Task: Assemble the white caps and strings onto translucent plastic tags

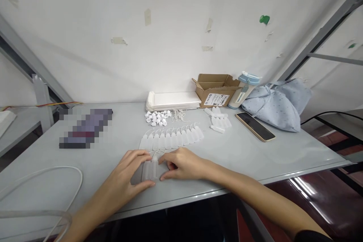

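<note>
Two small translucent plastic bottles [153, 169] with cords at their necks lie side by side near the front of the table. My left hand [129, 174] spans them, fingertips at the necks and thumb at the bases. On their right side is my right hand [180, 164], index finger and thumb apart, the other fingers curled. Its index fingertip is by the right bottle's neck; whether it touches is unclear. Behind my hands lies a row of several similar bottles [171, 139] with corded tops. Beyond that row are a heap of white caps [157, 117] and loose white cords [178, 115].
At the back stand a stack of white trays [174, 100], an open cardboard box [217, 92] and a tumbler [241, 92]. Uncapped bottles [219, 121], a phone [255, 126] and a blue fabric bag [279, 106] lie right. A clear tube [76, 170] loops at left.
</note>
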`<state>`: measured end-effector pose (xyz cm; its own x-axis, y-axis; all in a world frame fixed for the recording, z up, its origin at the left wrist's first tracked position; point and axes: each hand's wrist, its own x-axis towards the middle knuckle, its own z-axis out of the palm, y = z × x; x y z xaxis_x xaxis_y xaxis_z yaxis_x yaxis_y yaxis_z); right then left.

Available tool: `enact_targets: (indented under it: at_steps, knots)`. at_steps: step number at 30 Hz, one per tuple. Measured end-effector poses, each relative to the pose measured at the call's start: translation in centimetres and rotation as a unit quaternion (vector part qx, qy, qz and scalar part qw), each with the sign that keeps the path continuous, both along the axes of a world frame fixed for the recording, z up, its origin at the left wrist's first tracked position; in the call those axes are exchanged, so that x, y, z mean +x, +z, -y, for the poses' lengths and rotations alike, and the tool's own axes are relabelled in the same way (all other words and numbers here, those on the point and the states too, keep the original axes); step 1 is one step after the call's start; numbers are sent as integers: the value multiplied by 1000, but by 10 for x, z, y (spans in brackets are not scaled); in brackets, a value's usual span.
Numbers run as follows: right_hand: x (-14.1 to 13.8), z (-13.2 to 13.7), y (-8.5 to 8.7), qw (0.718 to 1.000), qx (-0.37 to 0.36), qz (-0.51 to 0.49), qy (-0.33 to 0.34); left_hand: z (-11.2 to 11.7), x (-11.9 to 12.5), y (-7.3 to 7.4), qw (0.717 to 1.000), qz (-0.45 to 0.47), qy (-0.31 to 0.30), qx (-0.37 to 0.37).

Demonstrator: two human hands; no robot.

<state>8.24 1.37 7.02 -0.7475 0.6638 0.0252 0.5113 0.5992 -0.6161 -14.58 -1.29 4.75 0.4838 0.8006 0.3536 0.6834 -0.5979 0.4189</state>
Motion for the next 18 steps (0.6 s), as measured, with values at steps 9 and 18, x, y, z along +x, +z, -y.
enact_targets:
  at_steps: [9,18]
  knots:
    - [13,-9,5,993,-44,-105,-42,-11,28,33,998,24,-46,24]
    - [81,-62,16,941,140,-49,-303,-128,97,59,1000,-15,-24,8]
